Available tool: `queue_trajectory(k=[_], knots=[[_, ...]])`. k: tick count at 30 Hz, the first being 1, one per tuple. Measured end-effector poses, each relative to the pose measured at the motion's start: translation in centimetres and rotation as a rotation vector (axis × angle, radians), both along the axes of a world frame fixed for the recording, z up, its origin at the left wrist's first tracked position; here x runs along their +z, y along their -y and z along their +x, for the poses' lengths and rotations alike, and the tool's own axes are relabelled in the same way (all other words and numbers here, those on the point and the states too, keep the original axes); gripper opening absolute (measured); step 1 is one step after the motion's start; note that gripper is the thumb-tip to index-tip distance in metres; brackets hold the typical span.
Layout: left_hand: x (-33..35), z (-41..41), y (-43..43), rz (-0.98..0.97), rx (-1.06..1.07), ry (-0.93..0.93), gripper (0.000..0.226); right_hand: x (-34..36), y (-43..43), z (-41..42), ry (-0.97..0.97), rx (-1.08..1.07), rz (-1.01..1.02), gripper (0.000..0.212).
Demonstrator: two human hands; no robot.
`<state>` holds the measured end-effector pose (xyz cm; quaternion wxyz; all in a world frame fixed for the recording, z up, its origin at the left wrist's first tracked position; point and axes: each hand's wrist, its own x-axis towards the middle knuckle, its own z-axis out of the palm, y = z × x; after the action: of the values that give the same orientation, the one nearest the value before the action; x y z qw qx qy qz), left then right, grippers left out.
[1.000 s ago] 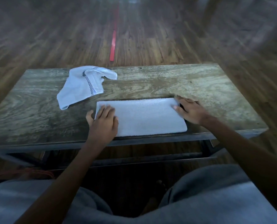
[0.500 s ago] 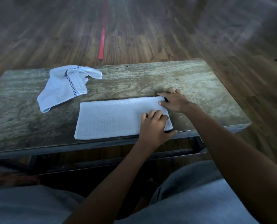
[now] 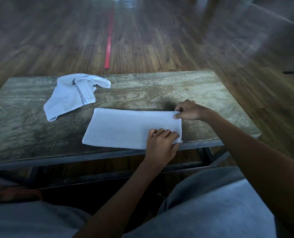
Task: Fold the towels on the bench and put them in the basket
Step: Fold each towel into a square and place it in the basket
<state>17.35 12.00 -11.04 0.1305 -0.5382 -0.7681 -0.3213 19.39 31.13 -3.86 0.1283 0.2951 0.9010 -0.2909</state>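
While the bench (image 3: pixel 142 93) fills most of my remote view, I log it first: worn wooden top on a dark frame, and the person sits close against its near side. Long towel (image 3: pixel 125 129), white, lies flat as a strip along the near edge. It looks already folded once lengthwise and is kept close so both arms reach its right end. Crumpled towel (image 3: pixel 72 97), white with a checked band, sits far left, well apart and not yet folded. Basket not in view. Right hand (image 3: pixel 190 111) pinches the strip's far right corner between thumb and fingertips. Left hand (image 3: pixel 161 143) is on the near right corner, fingers curled over the cloth, thumb at the edge, so I judge it is grasping. With both hands on one short end, I read this as preparation to carry that end leftward and halve the strip.
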Motion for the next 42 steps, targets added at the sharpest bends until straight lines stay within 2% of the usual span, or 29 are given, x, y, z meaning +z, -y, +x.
queue_trajectory(k=[4, 8, 11, 15, 18, 23, 26, 30, 35, 38, 42], knots=[[1.9, -0.4, 1.4, 0.158, 0.048, 0.206, 0.010, 2.2, 0.4, 0.4, -0.039, -0.048, -0.131, 0.012], [4.6, -2.2, 3.1, 0.253, 0.132, 0.405, 0.013, 5.3, 0.8, -1.1, -0.260, -0.088, -0.294, 0.018], [6.1, -4.6, 4.9, 0.341, 0.188, 0.438, 0.018, 7.6, 2.0, -3.7, -0.360, -0.057, -0.430, 0.006], [7.2, -7.7, 7.8, 0.429, 0.281, 0.533, 0.016, 9.2, 4.1, -7.5, -0.369, 0.030, -0.535, 0.020], [7.1, -9.4, 10.1, 0.436, 0.378, 0.569, 0.014, 9.0, 6.0, -10.7, -0.322, 0.143, -0.474, 0.023], [4.7, -11.3, 13.6, 0.389, 0.530, 0.635, 0.015, 7.2, 9.7, -16.1, -0.228, 0.270, -0.279, 0.010], [3.0, -12.0, 15.2, 0.314, 0.593, 0.681, 0.017, 5.2, 11.9, -18.5, -0.150, 0.347, -0.199, 0.019], [1.3, -12.8, 16.5, 0.154, 0.598, 0.599, 0.023, 2.0, 13.8, -20.6, -0.107, 0.435, -0.128, 0.017], [0.4, -13.6, 17.1, 0.031, 0.651, 0.466, 0.024, -0.6, 14.7, -21.1, -0.214, 0.376, -0.091, 0.030], [0.0, -13.7, 17.3, 0.043, 0.678, 0.441, 0.022, -1.2, 14.4, -20.9, -0.216, 0.379, -0.031, 0.036], [0.2, -13.6, 17.2, -0.052, 0.649, 0.462, 0.037, -1.7, 13.8, -20.0, -0.135, 0.470, 0.042, 0.037]])
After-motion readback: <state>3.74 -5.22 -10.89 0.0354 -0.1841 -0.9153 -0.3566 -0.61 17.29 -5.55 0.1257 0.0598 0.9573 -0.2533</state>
